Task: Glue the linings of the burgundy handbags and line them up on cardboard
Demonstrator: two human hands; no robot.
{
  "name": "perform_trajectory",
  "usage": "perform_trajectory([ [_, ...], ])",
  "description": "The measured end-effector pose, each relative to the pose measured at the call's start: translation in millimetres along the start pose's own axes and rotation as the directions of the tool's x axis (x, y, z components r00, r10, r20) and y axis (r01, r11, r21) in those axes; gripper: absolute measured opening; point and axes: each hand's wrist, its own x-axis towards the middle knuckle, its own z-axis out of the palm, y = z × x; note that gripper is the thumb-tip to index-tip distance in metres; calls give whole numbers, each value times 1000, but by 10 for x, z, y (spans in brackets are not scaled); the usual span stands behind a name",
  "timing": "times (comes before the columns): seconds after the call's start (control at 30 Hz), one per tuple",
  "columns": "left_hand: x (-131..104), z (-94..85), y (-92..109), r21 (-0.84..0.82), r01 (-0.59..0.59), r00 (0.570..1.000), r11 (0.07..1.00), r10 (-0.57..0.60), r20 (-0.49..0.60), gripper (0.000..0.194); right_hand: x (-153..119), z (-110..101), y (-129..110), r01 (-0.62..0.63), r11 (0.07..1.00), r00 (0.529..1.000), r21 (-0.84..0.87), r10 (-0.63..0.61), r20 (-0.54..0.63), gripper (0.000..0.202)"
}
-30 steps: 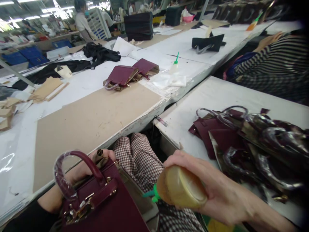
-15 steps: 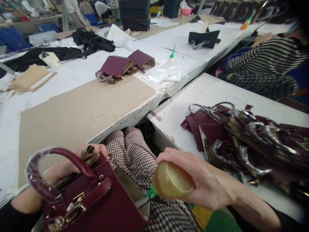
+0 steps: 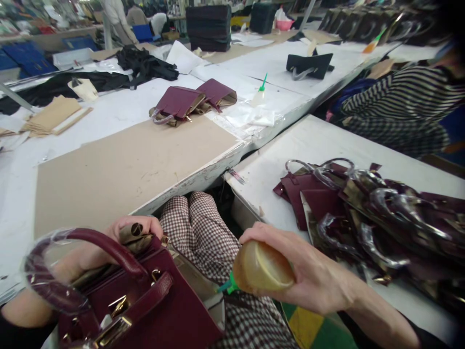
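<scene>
A maroon handbag point(image 3: 174, 305) with a plastic-wrapped handle and gold fittings lies over my lap at the lower left. My left hand point(image 3: 109, 237) is closed on its top edge, beside a folded olive lining with a dark round snap. In my right hand point(image 3: 301, 266) is a squeeze bottle point(image 3: 263, 266) of amber liquid, tilted with its green nozzle pointing left. The nozzle tip is at the open side of the bag, by the beige inner panel; whether it touches cannot be told.
Maroon bags point(image 3: 363, 208) are heaped on the right-hand table. Two more maroon pieces point(image 3: 179, 102), a green-tipped bottle point(image 3: 259, 94) and a black bag point(image 3: 308, 65) lie on the long table point(image 3: 119, 116). A person in a striped top point(image 3: 399, 92) sits at the right.
The bottle's nozzle has shifted slightly left and up along the bag's open side. The bag has tipped a little, its handle moving left. Both hands keep their holds.
</scene>
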Motion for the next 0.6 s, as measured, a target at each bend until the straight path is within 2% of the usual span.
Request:
perform_trajectory([
  [0.07,1,-97,163,-119,-11,1000,993,9,-17,16,0,-2,23,-32,999,998,14,32,-45,53],
  [0.1,0,-148,264,-144,-27,999,989,23,-31,19,-7,-3,54,-54,998,995,44,57,-77,52],
  [0.2,-20,-254,566,33,-103,995,994,102,10,24,-60,5,214,-134,960,968,245,180,-176,46],
  [0.27,-33,-245,683,181,-145,989,973,139,44,27,-109,27,350,-163,912,929,378,271,-253,45],
  [0.33,-26,-157,687,275,-172,985,946,160,66,31,-151,73,484,-190,873,876,450,357,-323,46],
  [0.43,32,73,539,320,-190,981,928,170,89,29,-167,191,655,-245,850,816,466,440,-375,48],
  [0.5,82,230,424,314,-236,972,919,225,72,29,-131,291,741,-267,859,809,438,447,-382,51],
  [0.6,131,378,343,285,-305,951,909,306,44,32,-1,433,829,-283,877,825,388,429,-369,54],
])
